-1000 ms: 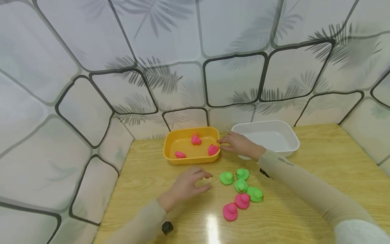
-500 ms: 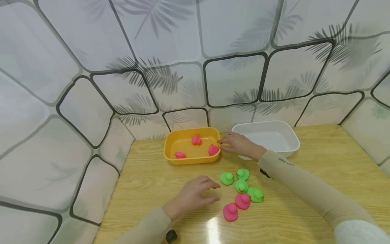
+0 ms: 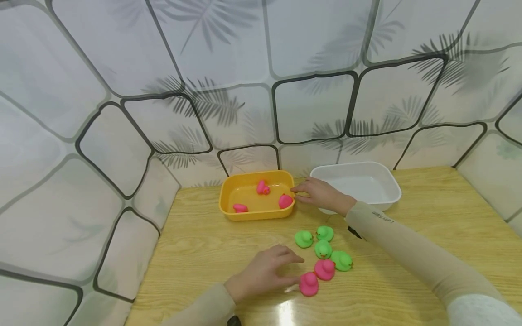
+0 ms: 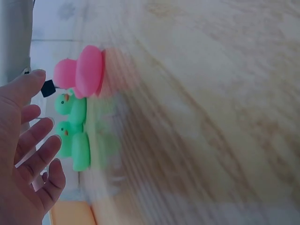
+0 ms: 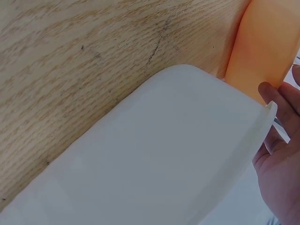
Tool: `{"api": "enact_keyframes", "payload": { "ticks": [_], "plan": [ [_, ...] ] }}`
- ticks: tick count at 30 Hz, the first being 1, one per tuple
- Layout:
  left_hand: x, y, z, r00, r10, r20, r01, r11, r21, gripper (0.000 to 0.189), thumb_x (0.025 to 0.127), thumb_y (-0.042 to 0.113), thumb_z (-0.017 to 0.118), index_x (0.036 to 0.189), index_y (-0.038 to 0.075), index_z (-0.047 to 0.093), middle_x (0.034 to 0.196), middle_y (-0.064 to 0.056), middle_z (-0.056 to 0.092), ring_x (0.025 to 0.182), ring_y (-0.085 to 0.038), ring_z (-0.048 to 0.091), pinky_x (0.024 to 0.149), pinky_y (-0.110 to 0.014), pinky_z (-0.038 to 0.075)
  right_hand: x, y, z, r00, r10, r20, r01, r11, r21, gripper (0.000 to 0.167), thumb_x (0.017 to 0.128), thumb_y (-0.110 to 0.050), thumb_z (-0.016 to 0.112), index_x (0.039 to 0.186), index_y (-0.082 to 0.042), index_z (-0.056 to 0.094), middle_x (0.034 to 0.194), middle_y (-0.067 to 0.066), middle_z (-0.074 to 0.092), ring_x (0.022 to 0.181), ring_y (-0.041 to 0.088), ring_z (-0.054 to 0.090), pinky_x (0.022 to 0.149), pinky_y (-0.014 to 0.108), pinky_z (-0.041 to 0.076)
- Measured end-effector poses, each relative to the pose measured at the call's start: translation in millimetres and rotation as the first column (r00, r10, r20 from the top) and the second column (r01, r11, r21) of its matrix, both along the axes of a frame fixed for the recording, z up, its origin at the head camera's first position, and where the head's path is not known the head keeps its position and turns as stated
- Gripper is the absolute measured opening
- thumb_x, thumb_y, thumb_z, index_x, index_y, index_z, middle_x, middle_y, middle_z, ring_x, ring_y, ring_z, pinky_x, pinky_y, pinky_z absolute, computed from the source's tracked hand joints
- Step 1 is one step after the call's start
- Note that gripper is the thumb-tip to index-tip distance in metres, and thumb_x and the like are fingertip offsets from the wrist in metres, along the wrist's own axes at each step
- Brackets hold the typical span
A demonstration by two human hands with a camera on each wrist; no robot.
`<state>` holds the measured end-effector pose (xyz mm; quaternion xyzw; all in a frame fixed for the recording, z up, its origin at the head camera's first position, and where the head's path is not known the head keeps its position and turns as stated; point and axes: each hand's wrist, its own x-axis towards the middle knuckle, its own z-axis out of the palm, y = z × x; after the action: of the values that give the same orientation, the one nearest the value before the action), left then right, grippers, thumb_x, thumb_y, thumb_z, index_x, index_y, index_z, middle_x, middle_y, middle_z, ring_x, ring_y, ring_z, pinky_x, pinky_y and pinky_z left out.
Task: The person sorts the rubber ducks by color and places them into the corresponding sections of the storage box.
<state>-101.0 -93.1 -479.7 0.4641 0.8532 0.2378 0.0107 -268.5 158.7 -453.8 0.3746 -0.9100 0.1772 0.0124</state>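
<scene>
My left hand (image 3: 265,273) hovers over the table with thumb and fingers apart, just left of the nearest pink rubber duck (image 3: 308,284). A second pink rubber duck (image 3: 325,269) lies beside it. Several green rubber ducks, among them one green duck (image 3: 323,249), cluster just behind. In the left wrist view, that hand's fingers (image 4: 40,145) are spread and hold nothing. My right hand (image 3: 322,194) lies over the left end of the white basin, its fingertips at the right rim of the yellow basin (image 3: 257,216). In the right wrist view, its loose fingers (image 5: 287,105) touch the orange-looking wall.
Inside the yellow basin lie three pink ducks, one pink duck (image 3: 263,187) towards the back. The white basin (image 3: 385,204) stands to its right. A patterned wall covering (image 3: 314,108) rises behind the wooden table (image 3: 428,217).
My left hand has moved right and towards the front edge, closer to the nearest pink duck. My right hand has stayed at the yellow basin's rim.
</scene>
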Motion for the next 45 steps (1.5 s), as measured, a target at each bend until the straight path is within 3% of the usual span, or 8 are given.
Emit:
{"api": "enact_keyframes", "payload": {
  "ticks": [6,20,45],
  "plan": [
    [3.3,3.2,-3.8,0.999,-0.012,-0.04,0.012,1.0,-0.012,0.039,0.095,0.037,0.078,0.128,0.018,0.073,0.118,0.006,0.07,0.109,-0.006,0.064,0.091,-0.016,0.05,0.3,0.8,-0.7,1.0,-0.007,0.006,0.007,1.0,-0.002,0.034,0.102,-0.023,0.068,0.128,-0.002,0.073,0.123,0.011,0.075,0.115,0.034,0.065,0.103,0.052,0.051],
    [4.5,9.6,-8.7,0.999,-0.035,-0.031,0.034,0.998,-0.044,0.034,0.095,0.033,0.078,0.125,0.019,0.074,0.116,0.006,0.071,0.11,-0.006,0.064,0.093,-0.015,0.05,1.0,0.3,0.4,1.0,-0.018,0.024,0.018,1.0,0.01,0.035,0.103,-0.025,0.067,0.13,-0.004,0.072,0.125,0.011,0.074,0.117,0.034,0.065,0.104,0.052,0.05],
    [7.0,20.7,-15.8,0.994,-0.078,-0.073,0.072,0.993,-0.089,0.033,0.098,0.041,0.074,0.123,0.02,0.074,0.114,0.01,0.07,0.102,-0.001,0.061,0.086,-0.008,0.044,0.7,-0.2,1.6,0.999,-0.021,0.03,0.021,1.0,0.005,0.034,0.104,-0.025,0.066,0.13,-0.004,0.073,0.125,0.011,0.074,0.116,0.033,0.065,0.103,0.05,0.051]
  ]
}}
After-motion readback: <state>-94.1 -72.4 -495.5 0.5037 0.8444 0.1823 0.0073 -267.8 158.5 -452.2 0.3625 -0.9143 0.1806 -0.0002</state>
